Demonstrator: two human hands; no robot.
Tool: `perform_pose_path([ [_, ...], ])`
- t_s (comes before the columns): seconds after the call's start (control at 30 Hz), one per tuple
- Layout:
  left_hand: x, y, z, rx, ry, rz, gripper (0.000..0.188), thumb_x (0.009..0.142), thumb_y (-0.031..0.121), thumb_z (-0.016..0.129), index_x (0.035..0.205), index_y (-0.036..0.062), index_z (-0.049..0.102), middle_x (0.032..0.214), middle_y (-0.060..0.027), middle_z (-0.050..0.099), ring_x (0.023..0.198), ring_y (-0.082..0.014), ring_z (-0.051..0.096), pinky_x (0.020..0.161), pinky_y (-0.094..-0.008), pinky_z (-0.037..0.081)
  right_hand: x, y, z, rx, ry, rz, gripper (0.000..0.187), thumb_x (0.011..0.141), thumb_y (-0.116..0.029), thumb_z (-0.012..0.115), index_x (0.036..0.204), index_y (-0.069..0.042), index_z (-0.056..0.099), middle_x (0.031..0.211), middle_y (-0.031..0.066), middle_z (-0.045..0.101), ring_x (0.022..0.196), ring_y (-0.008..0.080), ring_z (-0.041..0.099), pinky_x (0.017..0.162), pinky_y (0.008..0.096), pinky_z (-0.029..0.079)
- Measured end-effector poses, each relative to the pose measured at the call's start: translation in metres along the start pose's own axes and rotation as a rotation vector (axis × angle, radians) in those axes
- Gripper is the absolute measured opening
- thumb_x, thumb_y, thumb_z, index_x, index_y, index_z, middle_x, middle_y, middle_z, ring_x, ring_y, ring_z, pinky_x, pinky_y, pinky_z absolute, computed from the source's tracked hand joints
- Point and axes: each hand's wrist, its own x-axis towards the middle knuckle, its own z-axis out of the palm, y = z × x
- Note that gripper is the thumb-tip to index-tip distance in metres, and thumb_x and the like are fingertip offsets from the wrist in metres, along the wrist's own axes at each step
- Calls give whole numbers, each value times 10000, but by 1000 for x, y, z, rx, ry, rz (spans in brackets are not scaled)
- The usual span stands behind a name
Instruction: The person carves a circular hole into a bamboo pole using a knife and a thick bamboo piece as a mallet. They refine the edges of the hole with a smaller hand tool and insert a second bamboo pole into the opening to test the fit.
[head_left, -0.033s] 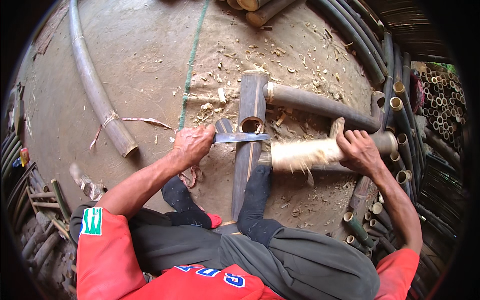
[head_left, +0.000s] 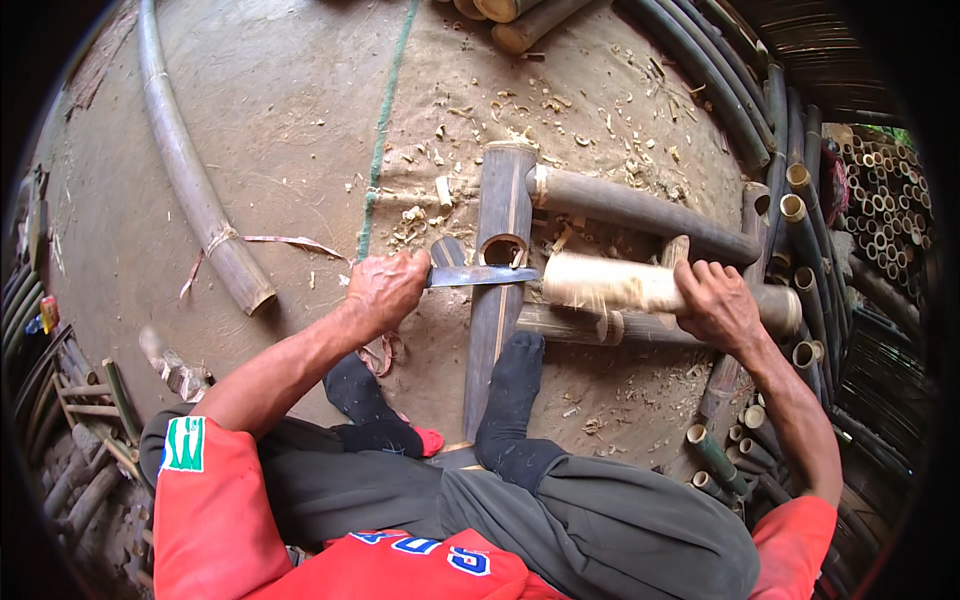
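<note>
My left hand [head_left: 388, 292] is closed around the handle of a knife [head_left: 465, 277]. Its blade points right and lies across a dark bamboo pole [head_left: 494, 330], just below a round hole cut in that pole. My right hand [head_left: 718, 303] grips a thick bamboo length [head_left: 605, 283], pale and frayed toward the left and dark at its right end. The left end of this piece is close to the knife tip, with a small gap between them. Some of the frayed part is blurred. My right foot [head_left: 510, 385], in a dark sock, is beside the pole.
A bamboo crosspiece [head_left: 640, 210] joins the pole's far end, and a shorter one [head_left: 560, 322] lies below the held length. Shavings litter the ground. A long bamboo pole [head_left: 190, 160] lies at left. Stacked bamboo [head_left: 885, 200] crowds the right side.
The held bamboo length has shifted slightly upward in the picture, and more of the crosspiece under it shows. Its frayed side is less blurred. My left hand and the knife look almost unmoved.
</note>
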Motion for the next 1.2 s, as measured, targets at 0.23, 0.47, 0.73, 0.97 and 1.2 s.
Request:
perform_pose_path([
  [0.23, 1, 0, 4, 17, 17, -5, 124, 1007, 127, 550, 982, 9, 580, 875, -215, 729, 776, -365, 769, 644, -500, 597, 4, -5, -6, 126, 105, -152, 582, 744, -239, 817, 1234, -30, 581, 998, 110, 628, 922, 293, 644, 804, 419, 512],
  [0.47, 0, 1, 5, 14, 32, -7, 123, 1023, 123, 533, 979, 13, 569, 855, -216, 723, 763, -363, 764, 637, -490, 598, 11, -8, -2, 154, 180, -240, 479, 767, -207, 787, 1182, -38, 617, 994, 117, 651, 883, 279, 648, 784, 430, 507],
  [0.73, 31, -41, -16, -607, -170, 192, 338, 829, 342, 916, 984, 62, 806, 858, -97, 796, 773, -247, 756, 708, -466, 579, 13, -30, -23, 229, 44, 107, 732, 686, -215, 890, 1312, -48, 552, 1014, 147, 656, 927, 348, 682, 829, 469, 540],
  [0.97, 51, -29, -41, -497, -27, 222, 561, 979, 545, 743, 881, -7, 766, 647, -160, 646, 516, -313, 574, 566, -476, 466, 15, -80, -25, 999, 311, 557, 661, 831, -203, 840, 1381, -15, 525, 1153, 200, 730, 1030, 322, 736, 916, 438, 573],
  [1.2, 53, -25, -33, -285, 19, 209, 557, 982, 528, 708, 828, -5, 759, 748, -274, 667, 766, -447, 693, 679, -542, 521, 5, -119, -8, 1325, 145, 640, 767, 836, -192, 832, 1482, 12, 471, 1258, 194, 676, 1169, 262, 657, 1034, 402, 516],
])
